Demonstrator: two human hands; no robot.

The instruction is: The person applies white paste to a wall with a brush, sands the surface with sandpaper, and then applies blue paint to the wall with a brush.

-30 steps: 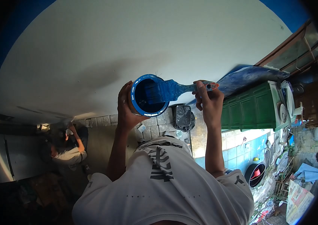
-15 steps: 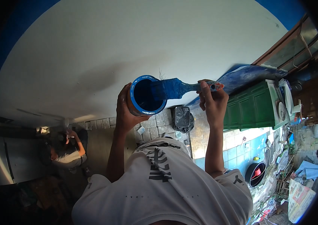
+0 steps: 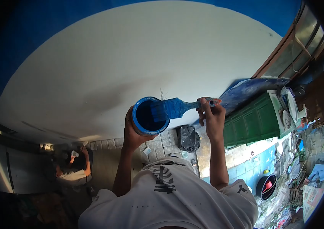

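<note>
My left hand (image 3: 132,133) is wrapped round the side of a paint can (image 3: 134,121) with a blue-smeared rim and dark blue paint inside. In my right hand (image 3: 212,120) is a wide paintbrush (image 3: 175,108), pinched by its paint-spotted handle. The blue-coated bristles reach over the can's right rim, with their tips above the opening. Behind both hands rises a white wall (image 3: 143,49) with a blue band (image 3: 93,8) along its upper edge.
A black plastic-covered bin (image 3: 188,138) stands on the paving below the can. To the right are a green cabinet (image 3: 255,122), a window (image 3: 295,49) and a black tub (image 3: 266,187) holding something red. Another person (image 3: 74,168) crouches at the lower left by the wall.
The can, brush and both hands sit lower in view, and more of the blue band shows above as the view tilts up. The brush still overlaps the can's rim.
</note>
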